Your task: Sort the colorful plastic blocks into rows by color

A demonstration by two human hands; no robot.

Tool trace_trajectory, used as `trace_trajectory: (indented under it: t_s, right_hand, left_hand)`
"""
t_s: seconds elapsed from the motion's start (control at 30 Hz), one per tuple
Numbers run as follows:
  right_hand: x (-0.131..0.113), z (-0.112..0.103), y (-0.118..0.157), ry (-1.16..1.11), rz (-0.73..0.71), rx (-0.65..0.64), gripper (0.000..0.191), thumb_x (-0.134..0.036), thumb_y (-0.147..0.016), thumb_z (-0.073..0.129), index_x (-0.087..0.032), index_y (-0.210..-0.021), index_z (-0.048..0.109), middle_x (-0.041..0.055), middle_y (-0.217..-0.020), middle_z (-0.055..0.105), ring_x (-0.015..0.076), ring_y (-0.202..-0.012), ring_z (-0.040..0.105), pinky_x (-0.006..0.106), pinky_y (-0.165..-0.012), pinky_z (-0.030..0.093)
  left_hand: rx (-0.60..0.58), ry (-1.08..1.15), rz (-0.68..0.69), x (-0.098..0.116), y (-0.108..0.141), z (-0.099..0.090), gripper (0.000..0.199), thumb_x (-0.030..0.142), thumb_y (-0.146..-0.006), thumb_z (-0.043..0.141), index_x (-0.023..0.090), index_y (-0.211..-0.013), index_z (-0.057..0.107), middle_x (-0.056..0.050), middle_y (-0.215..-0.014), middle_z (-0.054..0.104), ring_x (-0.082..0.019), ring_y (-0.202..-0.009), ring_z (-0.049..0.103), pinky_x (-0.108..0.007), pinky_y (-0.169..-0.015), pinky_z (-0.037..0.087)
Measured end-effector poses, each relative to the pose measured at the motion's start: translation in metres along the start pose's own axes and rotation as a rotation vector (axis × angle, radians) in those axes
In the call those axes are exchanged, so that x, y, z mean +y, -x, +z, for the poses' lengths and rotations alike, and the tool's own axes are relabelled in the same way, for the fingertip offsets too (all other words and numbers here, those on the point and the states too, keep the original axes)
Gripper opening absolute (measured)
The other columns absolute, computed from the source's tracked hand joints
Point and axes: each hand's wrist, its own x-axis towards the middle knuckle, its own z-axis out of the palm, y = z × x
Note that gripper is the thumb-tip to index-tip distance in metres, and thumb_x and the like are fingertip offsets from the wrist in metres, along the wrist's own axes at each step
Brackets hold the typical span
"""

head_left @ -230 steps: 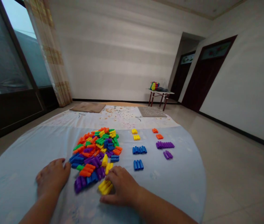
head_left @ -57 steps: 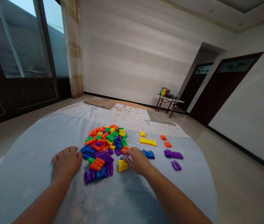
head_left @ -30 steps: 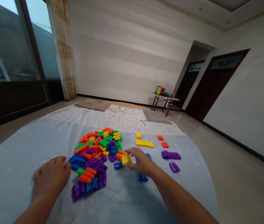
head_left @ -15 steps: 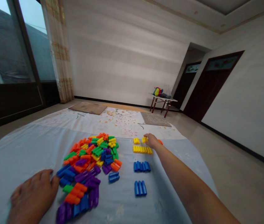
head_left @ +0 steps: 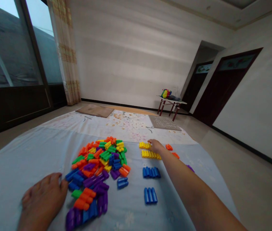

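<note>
My left hand (head_left: 43,199) lies on the pale blue cloth with its fingers spread, beside a heap of bullet-shaped plastic toy blocks (head_left: 99,160) in orange, green, yellow, blue and purple. To the right, my right hand (head_left: 156,146) has its fingers closed at the end of a short row of yellow toy blocks (head_left: 144,145); the block at its fingertips is partly covered. Just nearer lies a longer yellow row (head_left: 150,155). Below that are a row of blue blocks (head_left: 151,172) and a smaller blue group (head_left: 150,196). A separate blue block (head_left: 122,183) sits right of the heap.
Orange blocks (head_left: 168,147) and a purple block (head_left: 190,167) lie beyond my right forearm. Two mats (head_left: 165,123) rest on the far, flowered part of the cloth. A small table (head_left: 171,102) with a colourful bag stands by the wall.
My right hand has brought its yellow block left against the other yellow one, closing the gap between them. The view has turned slightly, and the left hand stays by the heap.
</note>
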Motion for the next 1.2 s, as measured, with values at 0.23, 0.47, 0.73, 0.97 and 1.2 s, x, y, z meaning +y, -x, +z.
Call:
trace_trajectory:
  t_s: [0.23,0.47,0.73,0.97,1.2]
  right_hand:
    - [-0.028,-0.021,0.041,-0.116,-0.164,0.208,0.041,-0.008,-0.08,0.046,-0.016,-0.119,0.054,0.009,-0.118,0.057,0.0139,-0.097,0.058,0.026,-0.089,0.042]
    - [-0.097,0.004,0.127,-0.277,-0.616,0.073,0.025,-0.018,-0.08,0.052,-0.018,-0.103,0.063,0.0055,-0.096,0.066,0.0146,-0.089,0.059,0.028,-0.083,0.044]
    - [-0.119,0.037,0.14,-0.106,-0.47,0.078,0.035,-0.028,-0.081,0.055,-0.019,-0.114,0.059,0.0107,-0.115,0.059,0.0229,-0.11,0.049,0.035,-0.094,0.036]
    - [-0.116,0.038,0.153,-0.157,-0.514,-0.124,0.03,-0.029,-0.079,0.057,-0.019,-0.107,0.062,0.009,-0.108,0.06,0.0192,-0.102,0.054,0.028,-0.089,0.039]
    - [-0.115,0.03,0.173,-0.171,-0.502,-0.133,0.033,-0.037,-0.079,0.057,-0.018,-0.105,0.063,0.0088,-0.102,0.064,0.0179,-0.093,0.058,0.025,-0.082,0.041]
  left_hand:
    - [0.082,-0.037,0.058,-0.001,0.003,0.003,0.042,0.036,-0.082,0.03,0.013,-0.11,0.053,-0.014,-0.114,0.058,-0.03,-0.103,0.052,-0.043,-0.091,0.031]
    - [0.099,-0.003,0.05,0.005,0.011,-0.006,0.044,0.035,-0.083,0.026,0.013,-0.109,0.054,-0.014,-0.112,0.058,-0.03,-0.104,0.051,-0.045,-0.092,0.03]
    - [0.106,-0.006,0.078,0.005,0.011,-0.008,0.044,0.036,-0.083,0.026,0.013,-0.106,0.056,-0.015,-0.109,0.058,-0.03,-0.1,0.052,-0.044,-0.088,0.033]
    - [0.131,0.011,0.079,0.004,0.011,-0.005,0.044,0.036,-0.083,0.027,0.013,-0.105,0.057,-0.015,-0.108,0.059,-0.03,-0.099,0.052,-0.044,-0.089,0.031]
    - [0.101,0.024,0.066,0.004,0.01,-0.007,0.044,0.035,-0.083,0.026,0.013,-0.105,0.056,-0.017,-0.109,0.058,-0.03,-0.101,0.052,-0.045,-0.089,0.031]
